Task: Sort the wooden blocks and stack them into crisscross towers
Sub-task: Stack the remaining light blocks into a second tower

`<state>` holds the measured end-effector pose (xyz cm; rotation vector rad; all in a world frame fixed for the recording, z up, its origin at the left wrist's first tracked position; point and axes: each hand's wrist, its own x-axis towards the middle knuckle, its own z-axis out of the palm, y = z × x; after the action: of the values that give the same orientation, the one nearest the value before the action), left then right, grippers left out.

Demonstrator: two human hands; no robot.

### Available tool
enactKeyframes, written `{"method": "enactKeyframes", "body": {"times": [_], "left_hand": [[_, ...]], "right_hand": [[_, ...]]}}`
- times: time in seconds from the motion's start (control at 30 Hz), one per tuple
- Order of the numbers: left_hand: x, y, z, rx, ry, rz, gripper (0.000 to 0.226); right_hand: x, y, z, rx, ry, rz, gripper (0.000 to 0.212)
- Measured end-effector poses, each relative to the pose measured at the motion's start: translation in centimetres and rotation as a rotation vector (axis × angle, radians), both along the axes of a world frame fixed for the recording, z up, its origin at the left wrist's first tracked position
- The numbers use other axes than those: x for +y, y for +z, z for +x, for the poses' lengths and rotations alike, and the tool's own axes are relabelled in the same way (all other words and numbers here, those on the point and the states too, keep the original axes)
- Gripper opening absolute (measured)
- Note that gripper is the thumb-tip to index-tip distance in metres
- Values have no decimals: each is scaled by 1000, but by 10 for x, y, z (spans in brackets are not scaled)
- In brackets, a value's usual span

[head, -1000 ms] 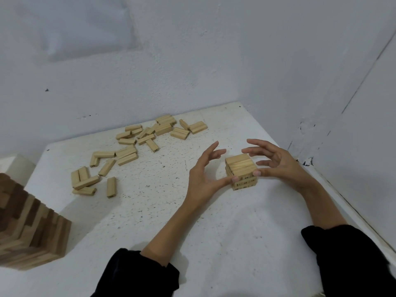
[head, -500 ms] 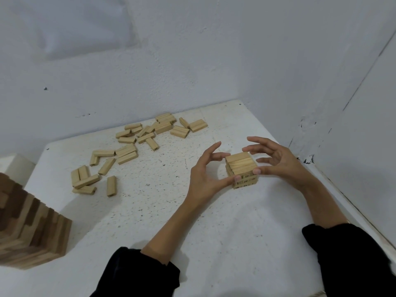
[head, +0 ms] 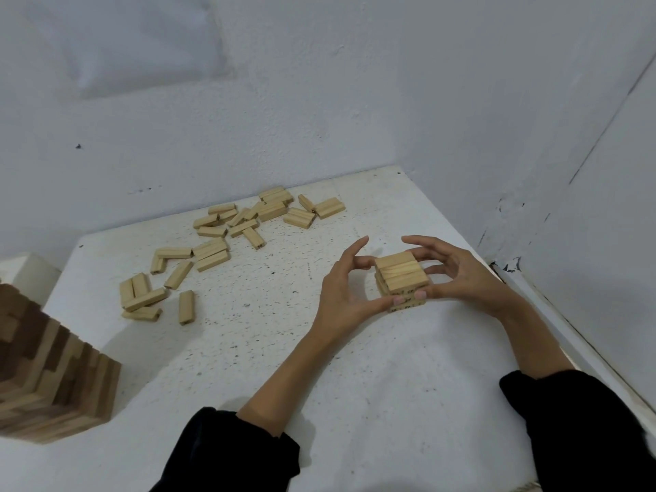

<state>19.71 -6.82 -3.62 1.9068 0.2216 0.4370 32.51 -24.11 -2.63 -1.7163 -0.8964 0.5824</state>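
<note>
A small crisscross tower (head: 401, 275) of light wooden blocks stands on the white table (head: 355, 403), right of centre. My left hand (head: 342, 292) cups its left side, thumb tip on the lower front face and fingers curved toward its back. On the other side my right hand (head: 461, 278) does the same, thumb tip on the front beside the left thumb and fingers curled behind the top layers. Several loose light blocks (head: 209, 255) lie scattered at the far left of the table.
A tall tower of mixed dark and light blocks (head: 46, 378) stands at the near left edge. White walls (head: 585, 243) close the table in at the back and right, close to the small tower.
Both hands have closed in around the small tower, fingers curling nearer its back and thumbs meeting at its front. The tower and the loose blocks stay put.
</note>
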Motion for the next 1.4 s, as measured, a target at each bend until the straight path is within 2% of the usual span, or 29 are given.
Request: {"method": "enactKeyframes", "body": {"times": [0.47, 0.9, 1.13, 1.17, 1.23, 1.33, 1.37, 1.4], "left_hand": [[-1, 0, 0, -11, -8, 56, 91], [-3, 4, 1, -46, -8, 26, 83], [-7, 10, -3, -63, 1, 17, 87], [-10, 12, -5, -57, 10, -46, 84], [-19, 15, -10, -48, 3, -329, 77], [-36, 15, -11, 27, -16, -733, 90], [-42, 15, -9, 47, -22, -817, 91], [-47, 13, -8, 57, -31, -874, 90]], "right_hand": [[0, 0, 0, -14, -5, 11, 79], [-1, 4, -1, 43, 1, 59, 79], [-2, 4, -3, 54, -20, 62, 78], [-3, 3, -3, 62, -47, 72, 77], [-3, 1, -6, 109, -130, 123, 81], [6, -2, -15, 327, -239, 212, 114], [11, -2, -20, 392, -254, 227, 118], [16, -2, -25, 435, -271, 239, 112]]}}
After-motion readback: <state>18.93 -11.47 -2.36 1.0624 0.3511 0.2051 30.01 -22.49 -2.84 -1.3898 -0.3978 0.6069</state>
